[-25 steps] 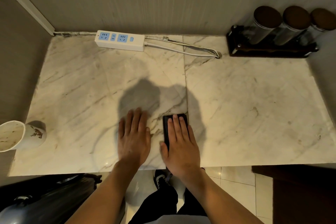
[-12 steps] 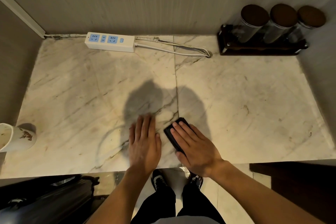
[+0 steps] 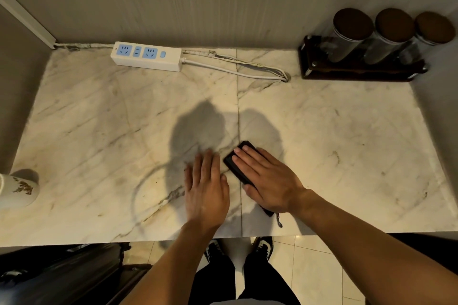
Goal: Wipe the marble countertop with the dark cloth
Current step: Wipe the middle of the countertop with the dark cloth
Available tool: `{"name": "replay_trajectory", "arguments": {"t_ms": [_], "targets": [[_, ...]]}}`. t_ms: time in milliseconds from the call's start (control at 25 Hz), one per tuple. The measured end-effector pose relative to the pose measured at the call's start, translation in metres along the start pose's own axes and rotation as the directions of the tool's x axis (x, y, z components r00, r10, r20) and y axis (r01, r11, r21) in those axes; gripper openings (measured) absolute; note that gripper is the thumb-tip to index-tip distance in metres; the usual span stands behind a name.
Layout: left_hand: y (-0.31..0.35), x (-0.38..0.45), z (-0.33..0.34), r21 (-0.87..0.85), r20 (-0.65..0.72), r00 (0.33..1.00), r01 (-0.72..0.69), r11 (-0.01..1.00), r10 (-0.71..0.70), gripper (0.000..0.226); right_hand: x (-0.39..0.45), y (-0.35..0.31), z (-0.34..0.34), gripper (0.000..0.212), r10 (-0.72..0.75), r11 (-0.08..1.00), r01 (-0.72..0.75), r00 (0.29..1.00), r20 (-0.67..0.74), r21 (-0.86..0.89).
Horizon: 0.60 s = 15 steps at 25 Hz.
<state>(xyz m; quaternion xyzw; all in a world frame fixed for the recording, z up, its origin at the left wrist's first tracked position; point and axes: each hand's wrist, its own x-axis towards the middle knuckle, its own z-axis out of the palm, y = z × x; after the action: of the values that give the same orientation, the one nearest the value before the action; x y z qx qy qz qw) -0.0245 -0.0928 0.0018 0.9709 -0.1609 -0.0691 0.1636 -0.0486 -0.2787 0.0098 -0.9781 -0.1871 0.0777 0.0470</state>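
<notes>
The marble countertop [image 3: 347, 143] is pale with grey veins and has a seam down its middle. A folded dark cloth [image 3: 235, 164] lies on it near the front edge, right at the seam. My right hand [image 3: 267, 178] presses flat on the cloth, fingers pointing up and left, and covers most of it. A corner and a short loop of the cloth stick out behind the wrist. My left hand [image 3: 205, 188] rests flat on the bare marble just left of the cloth, holding nothing.
A white power strip [image 3: 146, 56] and its cable [image 3: 235, 72] lie along the back wall. A dark rack [image 3: 359, 74] with three lidded jars stands at the back right. A white cup [image 3: 17, 190] sits at the left edge. A dark bag [image 3: 62, 275] is below.
My right hand has turned with the cloth so its fingers now point up-left instead of straight ahead, and it has slid slightly away from the front edge. My left hand has barely moved.
</notes>
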Motion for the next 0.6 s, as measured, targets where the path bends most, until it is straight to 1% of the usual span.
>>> {"name": "replay_trajectory", "arguments": {"t_ms": [120, 320, 600], "targets": [[0.007, 0.004, 0.006, 0.007, 0.000, 1.000, 0.030, 1.000, -0.030, 0.055, 0.012, 0.010, -0.003, 0.064, 0.023, 1.000, -0.023, 0.999, -0.026, -0.008], [0.011, 0.006, 0.008, 0.100, 0.028, 0.998, 0.059, 0.993, -0.063, 0.058, 0.032, 0.027, -0.008, 0.066, 0.047, 0.999, -0.046, 0.997, -0.059, 0.004], [0.012, 0.006, 0.006, 0.095, 0.049, 0.996, 0.068, 0.993, -0.073, 0.059, 0.066, 0.051, -0.016, 0.069, 0.150, 0.989, -0.150, 0.989, -0.006, -0.003]]}}
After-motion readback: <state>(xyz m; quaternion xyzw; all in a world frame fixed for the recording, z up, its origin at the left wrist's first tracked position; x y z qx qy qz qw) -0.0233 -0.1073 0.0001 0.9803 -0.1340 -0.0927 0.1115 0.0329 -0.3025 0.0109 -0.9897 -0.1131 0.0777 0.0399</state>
